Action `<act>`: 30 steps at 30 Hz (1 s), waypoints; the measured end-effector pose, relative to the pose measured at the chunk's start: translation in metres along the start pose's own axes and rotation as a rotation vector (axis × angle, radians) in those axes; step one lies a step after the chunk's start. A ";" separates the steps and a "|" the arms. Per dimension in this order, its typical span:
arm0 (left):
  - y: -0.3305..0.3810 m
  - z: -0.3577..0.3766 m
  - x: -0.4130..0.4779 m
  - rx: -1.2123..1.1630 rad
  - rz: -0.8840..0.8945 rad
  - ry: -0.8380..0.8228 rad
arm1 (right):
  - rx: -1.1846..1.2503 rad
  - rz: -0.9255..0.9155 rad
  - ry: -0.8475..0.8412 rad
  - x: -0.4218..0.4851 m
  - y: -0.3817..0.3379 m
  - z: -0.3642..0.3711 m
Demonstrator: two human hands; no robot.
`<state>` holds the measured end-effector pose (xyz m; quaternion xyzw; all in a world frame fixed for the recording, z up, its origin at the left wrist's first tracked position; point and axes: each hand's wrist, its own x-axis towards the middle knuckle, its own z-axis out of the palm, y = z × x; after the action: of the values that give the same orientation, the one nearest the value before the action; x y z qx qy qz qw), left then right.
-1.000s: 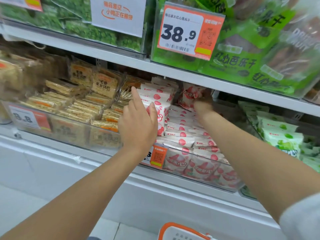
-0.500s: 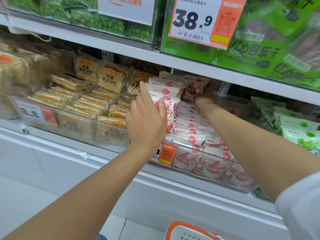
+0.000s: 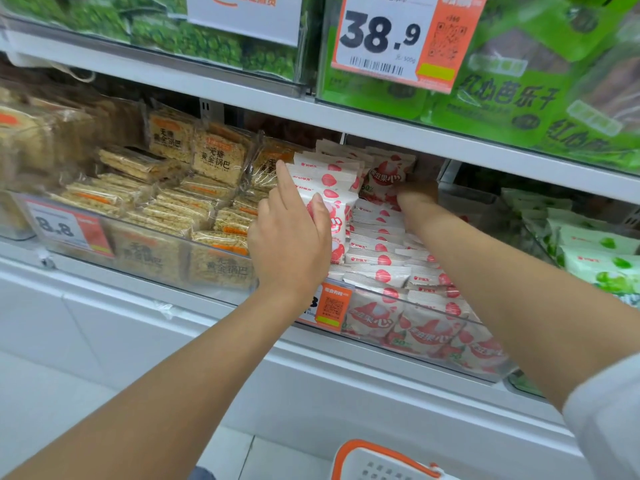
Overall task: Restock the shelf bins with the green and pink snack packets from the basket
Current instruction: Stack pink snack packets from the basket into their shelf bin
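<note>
Pink snack packets fill a clear shelf bin in the middle. My left hand rests against the left side of an upright stack of pink packets, index finger straight and thumb on a packet's face. My right hand reaches deep into the bin's back and holds an upright pink packet; its fingers are mostly hidden. Green snack packets lie in the bin to the right. The basket, white with an orange rim, shows at the bottom edge.
A bin of yellow-brown rice cracker packs sits left of the pink bin. The upper shelf hangs low over my hands, with big green bags and a 38.9 price tag. White cabinet front below.
My right hand has pushed the pink packet further back and stood it up at the rear of the bin. My left hand stays against the stack. The view has shifted closer.
</note>
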<state>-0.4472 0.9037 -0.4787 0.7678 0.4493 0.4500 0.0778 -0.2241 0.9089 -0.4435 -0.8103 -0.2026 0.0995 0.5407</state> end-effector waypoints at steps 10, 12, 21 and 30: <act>-0.001 0.000 0.000 -0.015 -0.037 0.018 | 0.361 0.054 -0.048 -0.063 -0.020 0.016; -0.001 0.000 0.000 -0.012 -0.033 0.026 | 0.519 0.183 -0.254 -0.083 -0.033 0.031; 0.000 0.000 0.001 -0.007 -0.047 0.010 | 0.448 0.139 -0.360 -0.080 -0.031 0.043; -0.008 -0.017 -0.007 -0.256 -0.021 -0.028 | 0.224 -0.035 -0.309 -0.147 -0.023 -0.007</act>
<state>-0.4665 0.8980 -0.4772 0.7531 0.3950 0.4921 0.1861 -0.3587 0.8471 -0.4282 -0.7165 -0.2849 0.2352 0.5918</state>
